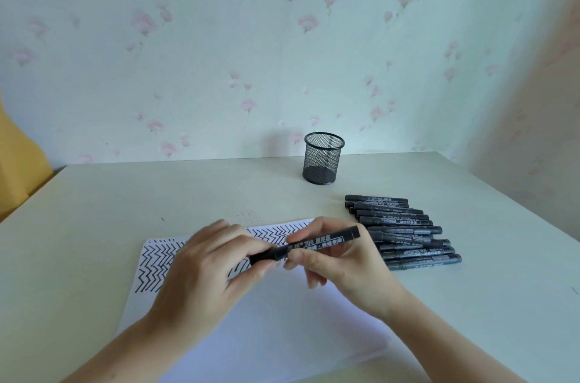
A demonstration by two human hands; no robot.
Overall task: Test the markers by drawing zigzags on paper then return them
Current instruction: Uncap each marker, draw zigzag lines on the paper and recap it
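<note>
Fingers (284, 245) of both my hands pinch one black marker (314, 244) above the white zigzag-covered paper (251, 335).
Left hand (207, 266) grips its cap end, right hand (342, 263) its barrel.

A pale, off-white table (125, 210) fills the lower half of the view, its far edge touching the wall. The wall (219, 53) behind it is papered in pale blue-green with scattered, faded pink flowers on thin stems. At the right, a second wall (546, 84) meets it in a corner and looks warmer and pinkish. Something yellow (18, 169) shows past the table's left edge. The light is soft and even.
</note>
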